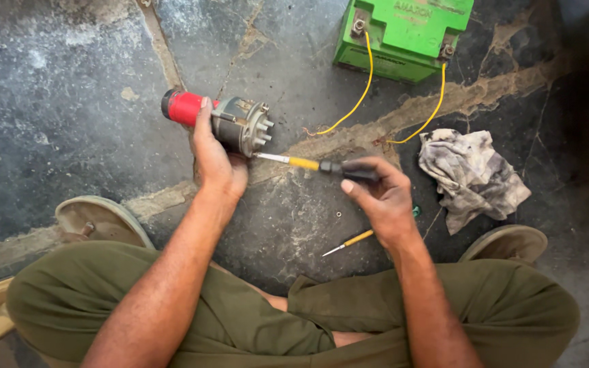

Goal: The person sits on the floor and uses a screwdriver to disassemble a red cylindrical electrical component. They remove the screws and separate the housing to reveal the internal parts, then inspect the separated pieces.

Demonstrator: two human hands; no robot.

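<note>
Left hand (214, 160) is wrapped around a small motor-like part (230, 121), red at one end and grey metal at the other, holding it just above the stone floor (69, 102). Right hand (380, 194) grips a screwdriver (315, 164) with its tip touching the metal end. A 2nd screwdriver (349, 241) lies between the knees. Green battery (403, 34) with 2 yellow wires (359, 95) sits further out, dirty rag (472, 174) to the right.
</note>
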